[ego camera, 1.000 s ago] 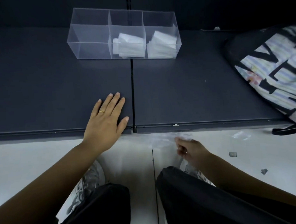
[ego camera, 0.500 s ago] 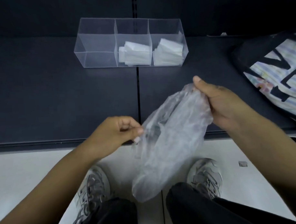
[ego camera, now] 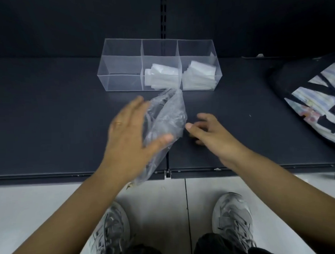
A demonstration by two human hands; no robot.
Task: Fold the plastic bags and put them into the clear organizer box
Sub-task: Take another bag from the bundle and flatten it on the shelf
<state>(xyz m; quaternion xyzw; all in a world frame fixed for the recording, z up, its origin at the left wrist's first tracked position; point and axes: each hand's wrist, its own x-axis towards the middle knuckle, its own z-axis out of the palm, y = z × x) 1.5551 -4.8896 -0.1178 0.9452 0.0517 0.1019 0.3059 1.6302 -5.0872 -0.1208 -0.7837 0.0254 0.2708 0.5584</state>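
Lengthwise, plastic bag (ego camera: 167, 115) from shelf edge (ego camera: 69, 175) toward organizer box (ego camera: 123, 71).

The plastic bag (ego camera: 166, 115) is looking thin, see-through and crinkly, with glossy highlights running along its wrinkles. The clear organizer box (ego camera: 123, 71) is showing as hard transparent plastic with smooth walls and shiny edges. The folded bags (ego camera: 161, 75) inside are reading as milky film with a soft sheen. The shelf (ego camera: 48, 112) is looking matt and dark, maybe painted metal, hard to say from here. The floor (ego camera: 32, 203) is coming across pale and smooth. The tote bag (ego camera: 313, 95) is looking like matt printed cloth. The sneakers (ego camera: 232, 219) are showing grey mesh, and the ring (ego camera: 118, 123) on the left hand (ego camera: 129, 135) is glinting like gold metal.
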